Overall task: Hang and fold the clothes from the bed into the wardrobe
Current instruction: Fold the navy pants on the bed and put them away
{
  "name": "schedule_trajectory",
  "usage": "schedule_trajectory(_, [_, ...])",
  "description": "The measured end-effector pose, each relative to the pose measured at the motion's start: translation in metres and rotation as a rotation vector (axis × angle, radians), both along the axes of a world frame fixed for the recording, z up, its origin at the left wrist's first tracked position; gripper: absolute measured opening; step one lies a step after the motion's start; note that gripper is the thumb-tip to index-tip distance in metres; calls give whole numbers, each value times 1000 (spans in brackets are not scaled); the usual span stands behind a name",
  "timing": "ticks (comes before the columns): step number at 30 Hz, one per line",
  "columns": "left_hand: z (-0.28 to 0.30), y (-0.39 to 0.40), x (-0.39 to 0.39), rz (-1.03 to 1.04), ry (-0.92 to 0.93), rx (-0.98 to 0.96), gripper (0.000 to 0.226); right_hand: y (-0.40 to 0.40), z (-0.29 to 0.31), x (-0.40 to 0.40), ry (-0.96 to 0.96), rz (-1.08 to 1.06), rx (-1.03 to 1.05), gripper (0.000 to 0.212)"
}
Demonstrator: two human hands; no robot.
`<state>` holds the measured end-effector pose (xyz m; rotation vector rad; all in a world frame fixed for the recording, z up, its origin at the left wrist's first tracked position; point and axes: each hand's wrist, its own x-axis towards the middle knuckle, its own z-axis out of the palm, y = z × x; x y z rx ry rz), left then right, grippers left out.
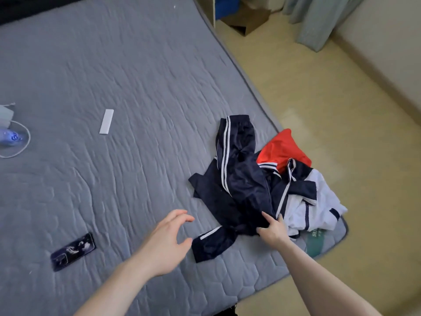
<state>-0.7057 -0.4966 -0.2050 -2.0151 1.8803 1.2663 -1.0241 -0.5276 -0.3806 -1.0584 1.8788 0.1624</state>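
Left hand (pixel 167 238): over the bed (pixel 114 76) near its near edge, fingers spread and loosely bent, holding nothing, just beside the striped cuff of a navy garment.

Right hand (pixel 272 229): fingers pinching the near end of the navy track trousers (pixel 239 169).

Phone (pixel 73 252): dark, lying flat near the near edge, well apart from the clothes.

Navy track trousers: on top of the heap by the bed's near right corner; long axis running from the pinched near end away toward the far edge, white side stripes along it, far end lying free.

Heap beneath and beside: white-and-navy top (pixel 312 201) and red garment (pixel 282 149), both overhanging the right edge.

White remote-like bar (pixel 106 122): mid-bed, farther off.

Risks, as judged: lifting the trousers by one end may drag the tangled layers under them; the overhanging red and white pieces could slide off the right edge to the floor (pixel 341 110); a one-handed lift likely leaves the legs twisted, spoiling the fold.
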Motion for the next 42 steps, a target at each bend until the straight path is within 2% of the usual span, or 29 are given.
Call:
schedule_trajectory(6, [-41,26,6,46,27,41,40,-22,-41,8,65,54,113,68])
schedule_trajectory(8, [-43,33,11,53,15,46,42,-22,-42,12,89,64,61,64])
schedule_trajectory(11, [-32,43,17,69,15,57,42,-13,-20,19,36,4,-150,38])
schedule_trajectory(13, [-17,48,17,80,18,39,40,-4,14,26,-30,-107,-306,22])
schedule_trajectory(15, [4,56,16,70,26,38,40,4,57,34,-100,-222,-385,17])
schedule_trajectory(23, [105,90,29,18,70,14,44,35,250,89,-589,-526,-406,14])
schedule_trajectory(25, [129,102,37,23,111,-8,51,49,300,114,-729,-595,-378,14])
schedule_trajectory(28, [162,129,50,44,188,-36,76,80,363,149,-927,-682,-364,14])
schedule_trajectory(31, [193,164,66,117,355,-52,93,121,411,186,-1054,-736,-360,18])
schedule_trajectory(33, [208,188,77,165,492,-33,89,149,433,211,-1082,-724,-359,21])
schedule_trajectory(35, [215,209,90,257,600,-16,77,174,445,233,-1111,-702,-340,25])
schedule_trajectory(38, [224,235,116,277,573,-158,22,205,461,256,-1159,-684,-290,25])
schedule_trajectory(39, [227,242,126,279,564,-210,11,212,466,260,-1179,-654,-270,24])
schedule_trajectory(42, [250,253,156,403,670,-299,12,228,478,273,-1175,-561,-239,18])
